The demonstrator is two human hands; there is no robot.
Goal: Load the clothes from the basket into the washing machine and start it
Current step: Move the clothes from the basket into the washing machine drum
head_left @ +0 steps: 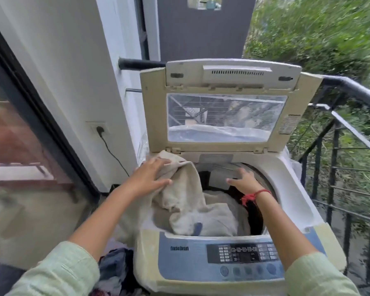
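towel (186, 201): soft, limp, bulky, half over washer (291, 189) rim at 9 o'clock | left hand (152, 178) fingers apart, flat on it | right hand (244, 180) spread, empty | grip bunched fold

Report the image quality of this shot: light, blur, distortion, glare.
Head view: soft, even daylight with no hard shadows; wide-angle bending at the edges, visible in the railing; foliage smeared; washing machine and beige towel fairly sharp; reflections on the lid window.
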